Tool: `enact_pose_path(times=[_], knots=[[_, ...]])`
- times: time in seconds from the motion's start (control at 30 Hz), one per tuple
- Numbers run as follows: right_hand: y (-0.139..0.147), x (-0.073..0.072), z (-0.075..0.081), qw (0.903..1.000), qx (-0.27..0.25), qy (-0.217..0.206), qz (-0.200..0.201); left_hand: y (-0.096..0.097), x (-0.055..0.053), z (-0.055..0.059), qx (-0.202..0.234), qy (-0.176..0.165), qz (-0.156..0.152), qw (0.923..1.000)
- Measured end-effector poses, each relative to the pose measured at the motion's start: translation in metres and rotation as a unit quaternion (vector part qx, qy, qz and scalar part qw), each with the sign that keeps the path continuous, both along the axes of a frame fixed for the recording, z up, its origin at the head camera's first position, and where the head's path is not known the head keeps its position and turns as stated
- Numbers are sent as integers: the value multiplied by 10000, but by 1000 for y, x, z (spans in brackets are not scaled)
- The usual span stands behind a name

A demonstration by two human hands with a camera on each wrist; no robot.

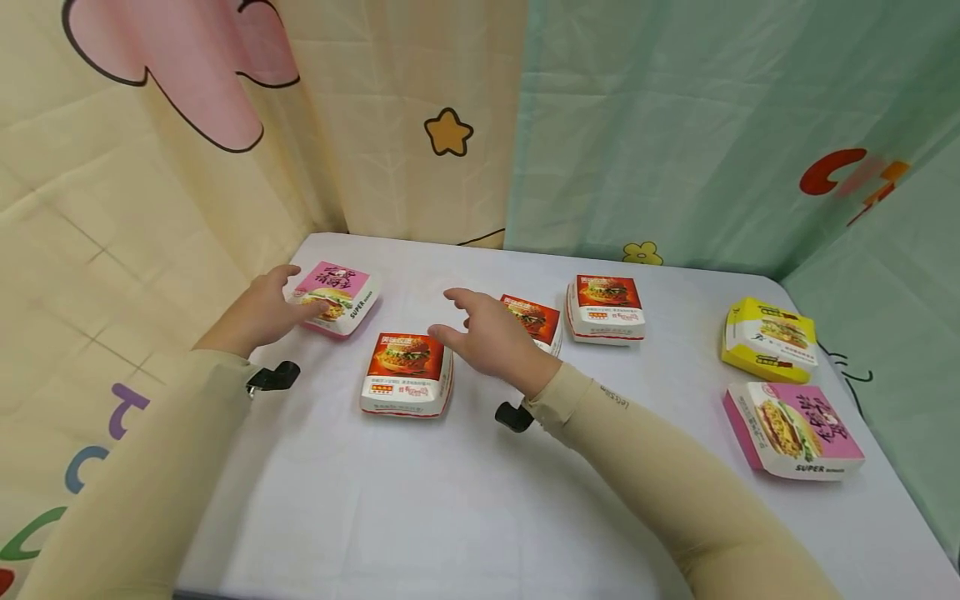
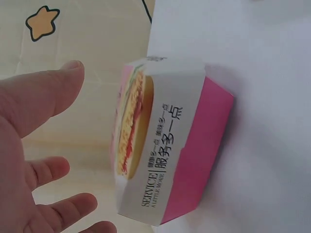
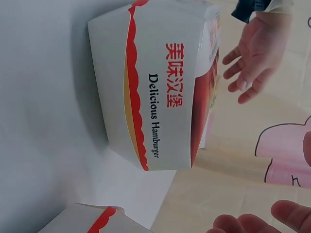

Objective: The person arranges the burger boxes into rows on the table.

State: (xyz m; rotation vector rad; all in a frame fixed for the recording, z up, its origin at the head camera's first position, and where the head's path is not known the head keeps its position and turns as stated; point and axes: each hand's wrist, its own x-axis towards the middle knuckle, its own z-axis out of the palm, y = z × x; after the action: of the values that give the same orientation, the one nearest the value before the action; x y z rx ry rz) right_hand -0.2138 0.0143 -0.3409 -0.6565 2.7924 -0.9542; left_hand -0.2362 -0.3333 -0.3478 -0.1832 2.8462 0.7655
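My left hand (image 1: 266,310) reaches beside a pink and white burger box (image 1: 337,296) at the table's back left, thumb and fingers spread. In the left wrist view, a gap shows between the fingertips (image 2: 80,206) and that box (image 2: 187,160). My right hand (image 1: 495,337) hovers between two red and white burger boxes, its fingers extended and nothing in its grasp. One of these boxes (image 1: 407,375) sits front left of it; the other (image 1: 543,321) is partly hidden behind it. The right wrist view has a "Delicious Hamburger" box (image 3: 155,87) up close.
Another red and white burger box (image 1: 606,310) stands at the back, right of centre. Toward the right edge lie a yellow burger box (image 1: 770,340) and a second pink one (image 1: 798,429). A white cloth covers the table (image 1: 420,500), with printed curtains (image 1: 660,125) behind it.
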Motion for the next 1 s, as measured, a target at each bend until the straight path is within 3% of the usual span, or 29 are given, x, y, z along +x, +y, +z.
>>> enact_pose_path(times=[0.2,0.5,1.0], knots=[[-2,-13,1,9999,98,-88,-44,-10,-11,-13,148,-270,45,9995],[-9,-30,2,9991,-28,-323,256,-18,-14,-25,413,-613,234,9970],[-38,-67,5,9966,236,-724,309,-18,-23,-40,1157,-466,455,9911]])
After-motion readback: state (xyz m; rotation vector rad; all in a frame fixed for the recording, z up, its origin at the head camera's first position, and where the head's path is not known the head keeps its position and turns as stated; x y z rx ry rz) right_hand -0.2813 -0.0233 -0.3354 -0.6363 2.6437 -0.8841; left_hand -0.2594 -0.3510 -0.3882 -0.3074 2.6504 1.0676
